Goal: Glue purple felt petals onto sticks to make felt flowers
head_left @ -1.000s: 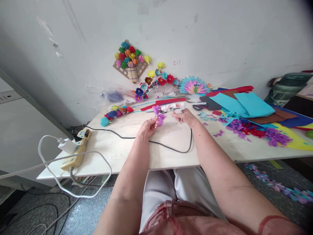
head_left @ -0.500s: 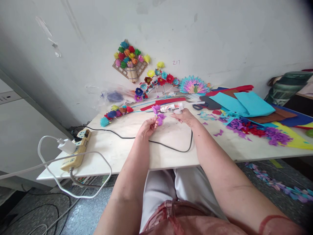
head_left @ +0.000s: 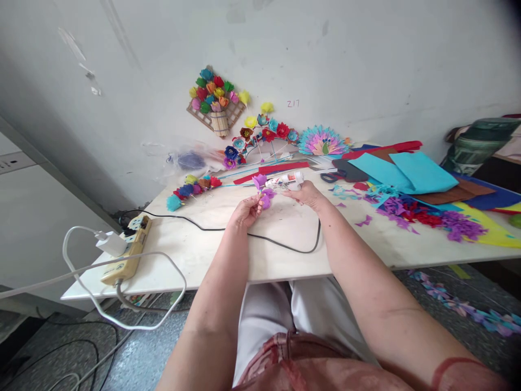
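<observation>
While our left hand (head_left: 248,210) pinches a flower (head_left: 259,182), our right hand (head_left: 308,195) grips a glue gun (head_left: 288,178) (pointed left at it).

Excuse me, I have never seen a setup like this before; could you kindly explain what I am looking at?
There is no robot here: a person works with a bare left hand and a bare right hand. The view comes from a camera worn on the person's head, looking forward and down, so the forearms reach away from you.

The left hand holds a purple paper flower by its lower end. The right hand grips a white plastic glue gun, its nozzle towards the flower; whether they touch is hard to tell.

On the pale, flat table lie a cluster of multicoloured paper flowers and a long cream power strip on the left, with folded light-blue sheets and purple paper scraps on the right.
</observation>
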